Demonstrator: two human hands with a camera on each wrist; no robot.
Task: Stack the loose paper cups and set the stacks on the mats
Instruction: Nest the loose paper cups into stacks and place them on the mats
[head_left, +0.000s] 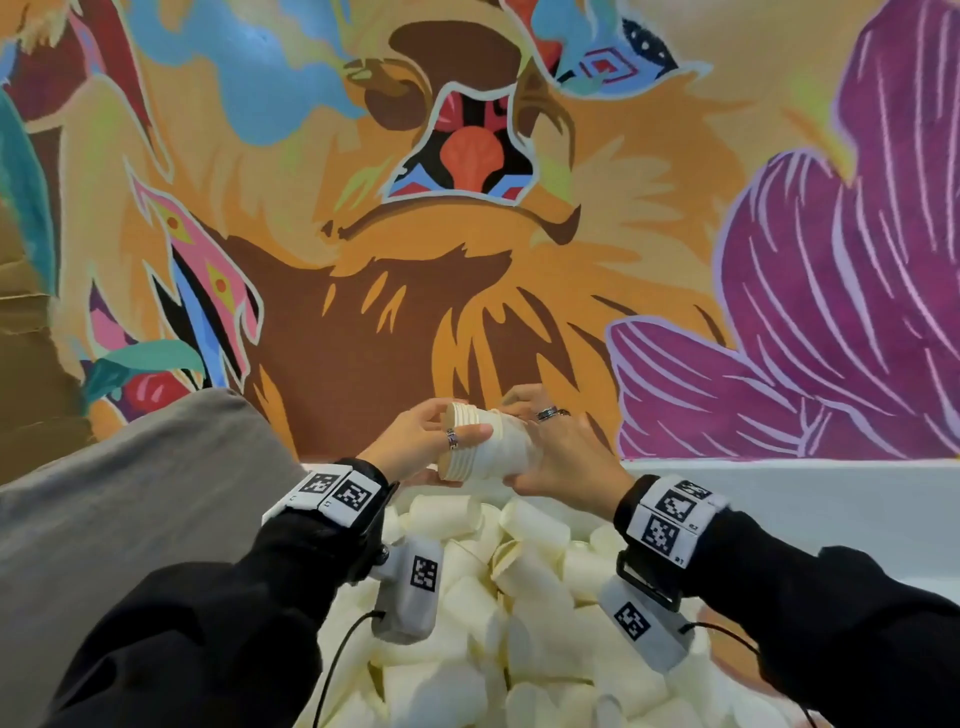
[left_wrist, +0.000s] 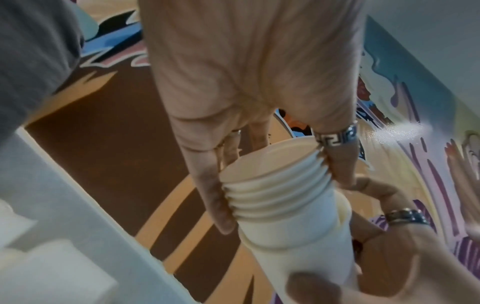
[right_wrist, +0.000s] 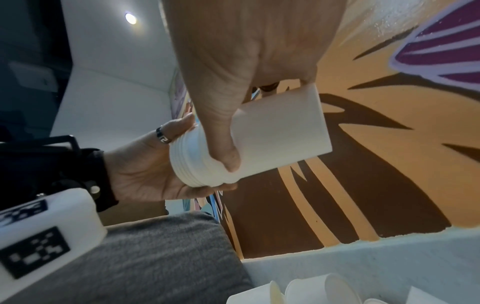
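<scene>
A stack of cream paper cups (head_left: 485, 441) lay nearly horizontal (several rolled rims bunched at one end) above the heap of loose cups (head_left: 519, 597), which lay tumbled sideways.

The stack of paper cups (head_left: 483, 444) is plain cream-white, like the loose paper cups (head_left: 519, 597) heaped below. The mural (head_left: 467, 234) behind is orange and brown with blue, red, pink and teal patches and a purple, lilac-lined shape. The sleeves (head_left: 208, 623) are black; the wrist tags (head_left: 337, 491) are black-and-white checkered. The cushion (head_left: 130, 493) is grey.
</scene>
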